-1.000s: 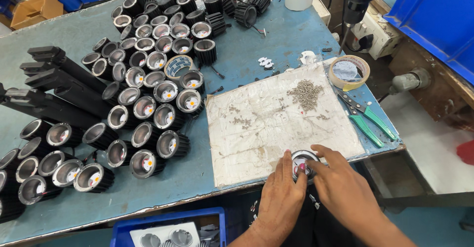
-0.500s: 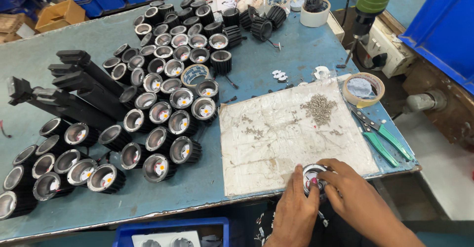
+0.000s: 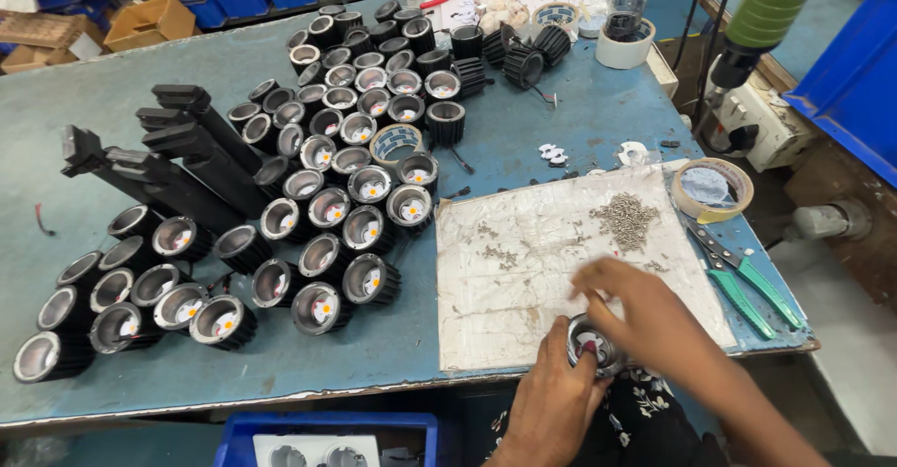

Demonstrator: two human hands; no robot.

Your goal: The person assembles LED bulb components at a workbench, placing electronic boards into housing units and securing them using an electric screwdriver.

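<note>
The left hand (image 3: 551, 402) grips a round lamp housing (image 3: 590, 344) from below at the near table edge. The right hand (image 3: 645, 322) (motion-blurred) covers its right side, fingers curled on the rim.

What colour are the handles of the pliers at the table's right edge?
Green, seen in the head view: pliers.

Your right hand (image 3: 654, 322) is smeared by motion blur, so you can't tell how its fingers are set. The round lamp housing (image 3: 590, 344) at the lower centre is mostly covered by both hands; only its rim and a bit of the inside show. Your left hand (image 3: 553, 403) runs off the bottom edge. The blue crate (image 3: 322, 439) at the bottom is cut off too.
</note>
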